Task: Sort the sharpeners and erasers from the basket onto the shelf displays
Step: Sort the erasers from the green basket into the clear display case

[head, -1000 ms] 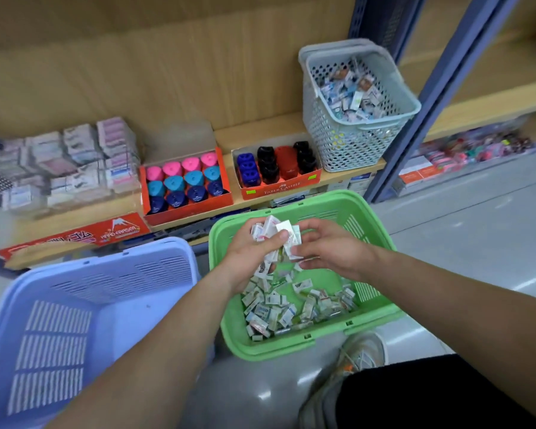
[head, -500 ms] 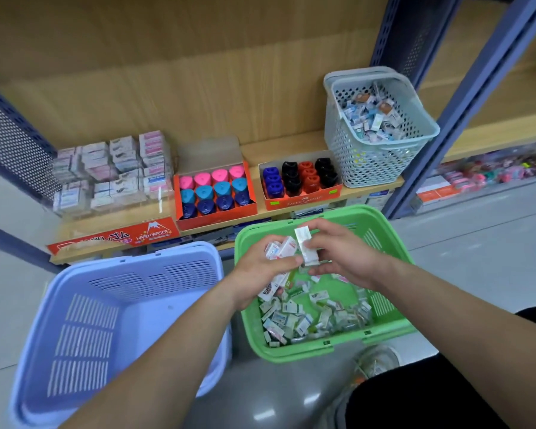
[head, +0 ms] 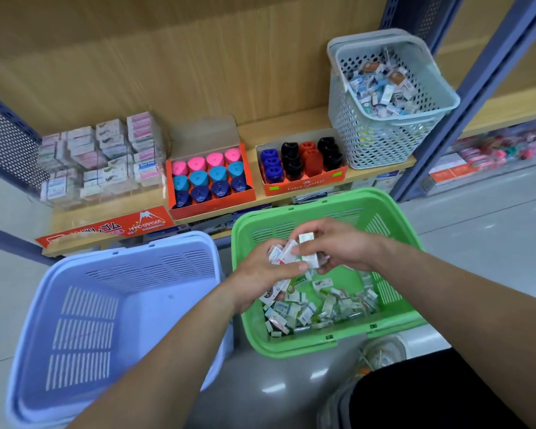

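A green basket [head: 393, 230] on the floor holds several small wrapped erasers [head: 322, 308]. Above it my left hand [head: 260, 275] grips a bunch of erasers [head: 280, 253]. My right hand [head: 338, 246] pinches one white eraser [head: 309, 252] upright against that bunch. On the wooden shelf [head: 291, 125] behind stand a clear display of stacked erasers [head: 106, 159], an orange box of pink, teal and blue sharpeners [head: 209, 178], and a second orange box of blue, black and red sharpeners [head: 300, 161].
An empty lilac basket [head: 84, 323] sits on the floor to the left of the green one. A grey basket [head: 381, 131] with mixed small packs stands on the shelf at the right. A blue shelf upright [head: 464, 100] rises at the right. My shoe [head: 381, 354] is below the green basket.
Both hands stay together over the green basket, and the right hand has turned one eraser upright against the bunch. The camera view has shifted, showing more shelf.
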`<state>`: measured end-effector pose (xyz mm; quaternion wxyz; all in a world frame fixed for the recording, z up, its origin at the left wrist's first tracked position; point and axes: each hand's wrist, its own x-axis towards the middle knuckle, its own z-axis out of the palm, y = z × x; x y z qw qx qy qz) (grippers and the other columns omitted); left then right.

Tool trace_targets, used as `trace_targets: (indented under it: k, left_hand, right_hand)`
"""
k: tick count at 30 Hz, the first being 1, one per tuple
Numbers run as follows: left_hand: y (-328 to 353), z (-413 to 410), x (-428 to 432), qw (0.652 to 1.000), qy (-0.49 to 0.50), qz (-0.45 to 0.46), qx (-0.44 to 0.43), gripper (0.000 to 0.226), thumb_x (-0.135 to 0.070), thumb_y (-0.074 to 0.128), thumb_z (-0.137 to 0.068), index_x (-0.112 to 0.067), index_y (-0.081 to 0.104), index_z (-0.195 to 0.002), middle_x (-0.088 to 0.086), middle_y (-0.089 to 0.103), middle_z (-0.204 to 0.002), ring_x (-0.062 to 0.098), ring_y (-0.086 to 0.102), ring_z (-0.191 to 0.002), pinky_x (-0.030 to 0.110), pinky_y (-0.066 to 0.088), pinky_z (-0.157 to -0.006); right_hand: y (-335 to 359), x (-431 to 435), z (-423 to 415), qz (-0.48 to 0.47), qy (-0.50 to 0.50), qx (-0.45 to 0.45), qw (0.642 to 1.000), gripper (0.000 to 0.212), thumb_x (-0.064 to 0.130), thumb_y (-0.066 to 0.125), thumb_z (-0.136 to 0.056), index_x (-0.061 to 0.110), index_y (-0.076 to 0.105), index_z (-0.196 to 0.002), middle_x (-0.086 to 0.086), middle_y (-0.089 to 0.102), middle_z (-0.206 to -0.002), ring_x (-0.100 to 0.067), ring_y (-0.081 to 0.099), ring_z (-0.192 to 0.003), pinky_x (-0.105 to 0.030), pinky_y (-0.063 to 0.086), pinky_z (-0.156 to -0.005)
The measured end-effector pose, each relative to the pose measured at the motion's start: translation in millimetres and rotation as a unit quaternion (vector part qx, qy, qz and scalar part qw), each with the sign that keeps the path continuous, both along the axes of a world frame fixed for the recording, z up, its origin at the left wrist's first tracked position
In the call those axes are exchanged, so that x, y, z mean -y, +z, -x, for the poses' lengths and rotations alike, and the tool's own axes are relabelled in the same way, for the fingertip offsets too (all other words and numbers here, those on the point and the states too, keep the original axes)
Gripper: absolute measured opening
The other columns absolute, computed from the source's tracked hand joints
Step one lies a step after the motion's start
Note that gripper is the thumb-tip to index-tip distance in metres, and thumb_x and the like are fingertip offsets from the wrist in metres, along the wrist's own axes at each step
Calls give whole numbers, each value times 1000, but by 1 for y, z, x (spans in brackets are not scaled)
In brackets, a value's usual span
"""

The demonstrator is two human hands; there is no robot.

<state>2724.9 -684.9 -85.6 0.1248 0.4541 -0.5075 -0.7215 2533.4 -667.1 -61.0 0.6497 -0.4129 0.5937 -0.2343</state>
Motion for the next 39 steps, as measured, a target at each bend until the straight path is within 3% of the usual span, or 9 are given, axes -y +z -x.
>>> trace_targets:
  k: [7,11,14,17,24,28,31,36,39]
  left_hand:
    - [-14,-7,7,979,152,-138,-16,40,-26,81,-84,-13,61,-116,4,62,-89,21,63,-67,29,51,-53]
    - [-23,-13,10,966,192,-170,-23,45,-16,80,-85,-13,56,-123,11,58,-107,27,58,-84,32,54,-62]
    - [-28,-13,12,965,197,-169,-37,50,3,66,-91,-17,48,-134,15,58,-113,26,61,-83,35,55,-68]
    - [-33,-14,12,968,184,-162,-51,52,7,61,-93,-18,46,-136,16,60,-118,25,67,-83,37,57,-70]
    - [-36,-8,7,981,148,-119,-26,31,-25,65,-96,-21,56,-124,12,71,-114,26,68,-85,36,60,-74]
    - [-37,-5,0,987,126,-94,-18,47,-44,72,-80,-24,60,-120,12,68,-110,28,66,-91,36,57,-71]
    - [-37,-2,-1,988,118,-96,-26,56,-36,83,-69,-24,61,-120,10,69,-108,26,68,-91,34,55,-68]
    - [-40,5,-3,987,126,-98,-24,41,-12,78,-86,-16,58,-122,10,69,-101,21,68,-79,32,55,-60]
    - [-43,6,-2,981,152,-112,-37,35,-6,70,-91,-15,58,-122,11,68,-99,21,64,-74,31,53,-58]
  right_hand:
    - [-11,5,16,30,-140,-22,990,16,14,74,-90,14,67,-104,6,54,-52,-10,47,-44,-28,45,-50]
    - [-18,1,23,18,-130,-16,991,13,14,76,-88,15,69,-99,6,55,-53,-10,47,-44,-27,45,-49]
    - [-22,-2,22,3,-97,-31,995,16,15,77,-87,17,71,-102,9,55,-52,-9,50,-46,-29,48,-52]
    - [-26,-3,23,-9,-83,-38,996,17,16,78,-86,18,72,-102,8,53,-53,-10,49,-49,-30,51,-54]
    - [-30,1,20,-29,-28,-23,999,15,17,76,-89,18,72,-103,-1,55,-66,-14,48,-56,-27,48,-52]
    - [-31,3,17,-27,-4,-26,999,15,17,74,-91,17,71,-105,2,52,-60,-14,47,-54,-26,48,-52]
    - [-34,3,13,-15,-23,-30,999,19,20,77,-88,15,71,-106,2,52,-60,-15,48,-56,-29,52,-54]
    - [-37,0,5,-17,-40,2,999,19,21,75,-91,13,72,-108,-10,65,-85,-22,59,-73,-36,57,-64]
    - [-39,0,4,-39,-61,24,997,23,10,65,-95,16,69,-116,-12,70,-97,-22,66,-84,-38,60,-73]
